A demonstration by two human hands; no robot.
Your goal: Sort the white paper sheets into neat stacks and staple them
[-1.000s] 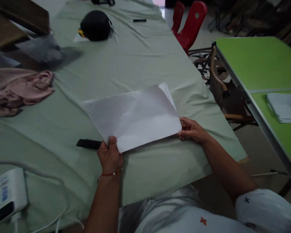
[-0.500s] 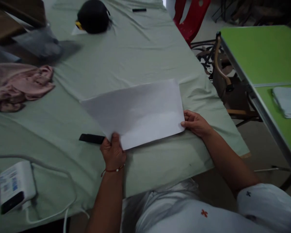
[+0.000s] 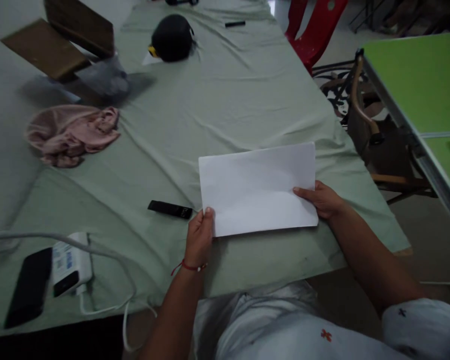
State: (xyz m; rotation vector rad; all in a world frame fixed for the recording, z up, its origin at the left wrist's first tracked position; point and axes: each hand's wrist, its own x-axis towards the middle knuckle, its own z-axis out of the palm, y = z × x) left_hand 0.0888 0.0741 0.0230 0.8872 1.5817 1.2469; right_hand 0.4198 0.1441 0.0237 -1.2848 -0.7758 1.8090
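A white sheet of paper, folded over into a rectangle, lies near the front edge of a table covered in pale green cloth. My left hand pinches its lower left corner, thumb on top. My right hand grips the right edge near the lower corner, fingers curled onto the sheet. A red thread bracelet sits on my left wrist. A small black flat object lies on the cloth just left of the paper.
A pink crumpled cloth lies at the left. A black rounded bag, a black pen and brown boards are further back. A white device with cable and a black phone sit front left. A green table and a red chair stand to the right.
The paper's curled far part has come down flat, so the sheet now shows as a smaller folded rectangle. Both hands kept hold of its near corners. The view shifted left.
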